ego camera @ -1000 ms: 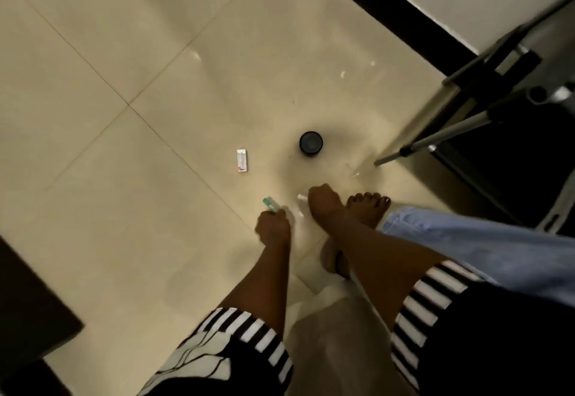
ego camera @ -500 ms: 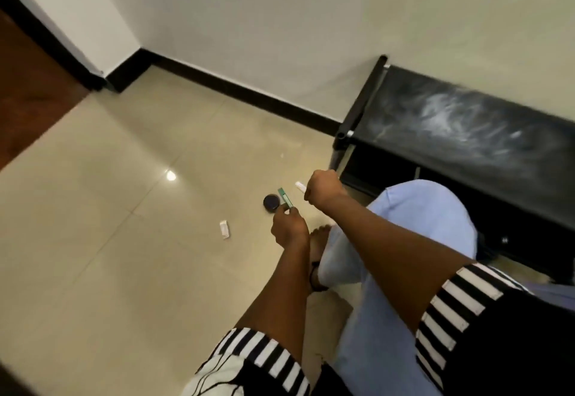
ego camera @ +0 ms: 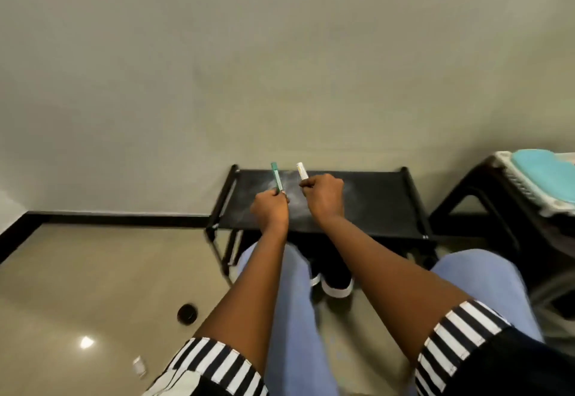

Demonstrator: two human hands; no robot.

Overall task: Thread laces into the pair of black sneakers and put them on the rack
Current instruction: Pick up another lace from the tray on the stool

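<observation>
Head cam: our left hand [ego camera: 270,208] grips a green stick [ego camera: 276,180], right hand [ego camera: 323,197] a white one [ego camera: 301,171], above the black rack [ego camera: 373,205]; sneakers [ego camera: 337,277] underneath.

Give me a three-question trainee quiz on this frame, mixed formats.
1. True or false: the top shelf of the black metal shoe rack carries a pair of shoes.
2. What does the left hand hold? A) thin green stick B) black lid C) white lace
3. Fill in: the black sneakers with white soles stand on the ____ between the knees.

Key
1. False; the top is bare.
2. A; the right hand holds a thin white stick.
3. Floor.
</observation>
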